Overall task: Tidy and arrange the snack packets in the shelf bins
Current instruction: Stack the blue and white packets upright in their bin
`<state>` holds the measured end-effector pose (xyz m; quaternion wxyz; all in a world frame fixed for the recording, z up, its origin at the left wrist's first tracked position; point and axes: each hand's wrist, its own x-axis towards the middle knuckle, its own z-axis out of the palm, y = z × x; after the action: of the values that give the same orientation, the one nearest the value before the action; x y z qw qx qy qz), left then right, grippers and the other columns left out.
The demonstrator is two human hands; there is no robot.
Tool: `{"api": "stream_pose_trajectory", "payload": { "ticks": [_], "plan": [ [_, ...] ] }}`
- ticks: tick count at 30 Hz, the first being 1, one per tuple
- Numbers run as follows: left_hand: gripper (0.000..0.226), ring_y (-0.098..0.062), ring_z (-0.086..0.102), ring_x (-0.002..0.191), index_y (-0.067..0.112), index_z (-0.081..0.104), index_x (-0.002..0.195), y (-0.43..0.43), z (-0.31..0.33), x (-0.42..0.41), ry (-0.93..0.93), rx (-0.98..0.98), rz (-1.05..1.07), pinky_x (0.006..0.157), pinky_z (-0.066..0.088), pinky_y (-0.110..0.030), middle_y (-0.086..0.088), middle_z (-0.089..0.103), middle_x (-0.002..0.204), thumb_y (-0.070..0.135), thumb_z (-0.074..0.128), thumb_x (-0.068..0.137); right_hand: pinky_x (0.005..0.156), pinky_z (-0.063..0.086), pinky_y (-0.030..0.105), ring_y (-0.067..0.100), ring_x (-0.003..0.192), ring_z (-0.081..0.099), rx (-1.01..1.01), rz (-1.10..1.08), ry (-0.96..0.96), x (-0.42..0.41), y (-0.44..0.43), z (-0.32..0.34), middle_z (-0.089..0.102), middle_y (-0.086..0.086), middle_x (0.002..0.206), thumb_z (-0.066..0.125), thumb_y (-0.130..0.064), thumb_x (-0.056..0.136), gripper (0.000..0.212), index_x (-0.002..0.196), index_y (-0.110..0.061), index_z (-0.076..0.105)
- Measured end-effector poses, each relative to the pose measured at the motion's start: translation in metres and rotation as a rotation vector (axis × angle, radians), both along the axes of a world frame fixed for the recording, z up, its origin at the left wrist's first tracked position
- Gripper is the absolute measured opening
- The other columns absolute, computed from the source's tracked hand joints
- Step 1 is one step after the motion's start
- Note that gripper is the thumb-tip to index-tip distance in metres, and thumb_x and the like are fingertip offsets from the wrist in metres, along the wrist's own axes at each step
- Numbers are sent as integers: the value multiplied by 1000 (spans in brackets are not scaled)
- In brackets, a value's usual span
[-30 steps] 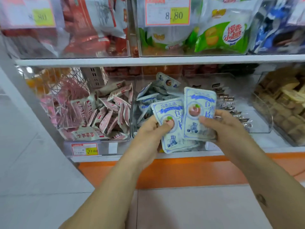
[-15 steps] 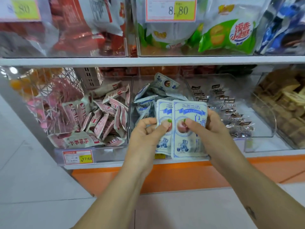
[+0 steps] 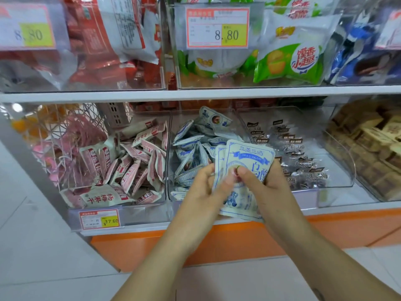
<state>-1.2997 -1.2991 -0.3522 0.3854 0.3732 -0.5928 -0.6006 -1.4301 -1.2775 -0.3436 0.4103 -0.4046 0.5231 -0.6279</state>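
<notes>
Both hands hold a small stack of blue-and-white snack packets (image 3: 249,161) in front of the middle clear bin (image 3: 171,161). My left hand (image 3: 206,192) pinches the stack's left edge with thumb on the front. From the right, my right hand (image 3: 267,187) grips it, thumb pressed on the front packet. Behind the hands, the middle bin holds several loose blue-and-white packets (image 3: 195,144) lying at mixed angles. The lower part of the held stack hangs over the bin's front edge.
Left bin holds red-and-white packets (image 3: 130,168) with a 17.60 price tag (image 3: 99,220). Right of the blue packets lie clear packets with dark labels (image 3: 301,157), then a bin of brown wrapped snacks (image 3: 373,144). Upper shelf (image 3: 195,94) carries large red, green and blue bags.
The two separate packets have been slid together into one overlapping stack, and both hands have closed in around it. The view has shifted slightly.
</notes>
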Motion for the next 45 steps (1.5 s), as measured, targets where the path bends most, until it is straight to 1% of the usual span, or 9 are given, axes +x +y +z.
{"api": "stream_pose_trajectory", "payload": {
  "ticks": [6, 12, 15, 20, 23, 26, 31, 39, 45],
  "plan": [
    [64, -4, 62, 107, 22, 41, 136, -7, 2, 10, -22, -102, -163, 88, 51, -22, 15, 65, 114, -10, 61, 84, 73, 55, 39, 22, 93, 69, 119, 161, -99, -23, 2, 11, 72, 2, 105, 68, -26, 69, 57, 123, -18, 51],
    [63, -11, 63, 105, 30, 49, 126, -10, -1, 24, -254, -140, -416, 92, 51, -30, 5, 62, 114, -5, 69, 78, 75, 55, 28, 15, 94, 69, 252, 700, 467, -50, 20, 22, 73, 1, 104, 77, 2, 72, 45, 110, -17, 63],
    [58, -19, 61, 109, 33, 52, 122, -6, -6, 23, -305, -134, -441, 96, 49, -42, 2, 61, 117, 7, 72, 74, 72, 55, 27, 12, 84, 69, 268, 651, 560, -47, 24, 17, 73, 2, 96, 77, 2, 73, 38, 102, -19, 64],
    [33, 1, 60, 95, 37, 61, 103, -22, 10, 52, -411, -279, -135, 89, 48, -19, 15, 63, 103, 12, 70, 83, 63, 54, 18, 8, 77, 72, 235, 455, 547, -53, 26, 30, 76, -5, 86, 76, 4, 72, 30, 93, -14, 65],
    [29, 0, 36, 108, 51, 62, 81, -40, 10, 78, -880, -646, 91, 109, 28, -39, 27, 54, 105, 23, 65, 87, 60, 52, 12, 2, 74, 70, 188, 260, 647, -58, 24, 35, 74, -15, 82, 78, -6, 72, 27, 93, -18, 66],
    [28, -8, 5, 136, 52, 67, 82, -37, 6, 74, -1067, -534, 26, 115, -9, -52, 23, 34, 127, 28, 55, 91, 61, 50, 9, -2, 74, 69, 145, 203, 662, -55, 23, 38, 73, -20, 81, 78, -7, 73, 27, 92, -23, 65],
    [32, -9, -24, 141, 45, 67, 88, -38, -1, 67, -1048, -498, -21, 109, -24, -53, 25, 5, 150, 24, 44, 93, 57, 44, 3, -9, 71, 66, 94, 205, 670, -48, 21, 40, 70, -28, 77, 74, -3, 75, 29, 91, -26, 65],
    [33, -11, -17, 141, 37, 70, 97, -53, -10, 59, -1027, -490, -54, 109, -24, -52, 21, 15, 147, 24, 39, 95, 58, 46, 5, -6, 72, 68, 95, 273, 694, -37, 4, 40, 71, -24, 77, 74, -8, 76, 28, 98, -22, 64],
    [46, 0, -4, 139, 28, 53, 68, -72, -6, 63, -903, -475, -64, 116, -7, -38, 20, 27, 143, 37, 23, 102, 67, 49, 7, -3, 85, 68, 79, 458, 719, -19, -35, 40, 71, -22, 95, 72, -7, 79, 30, 104, -21, 65]
  ]
}}
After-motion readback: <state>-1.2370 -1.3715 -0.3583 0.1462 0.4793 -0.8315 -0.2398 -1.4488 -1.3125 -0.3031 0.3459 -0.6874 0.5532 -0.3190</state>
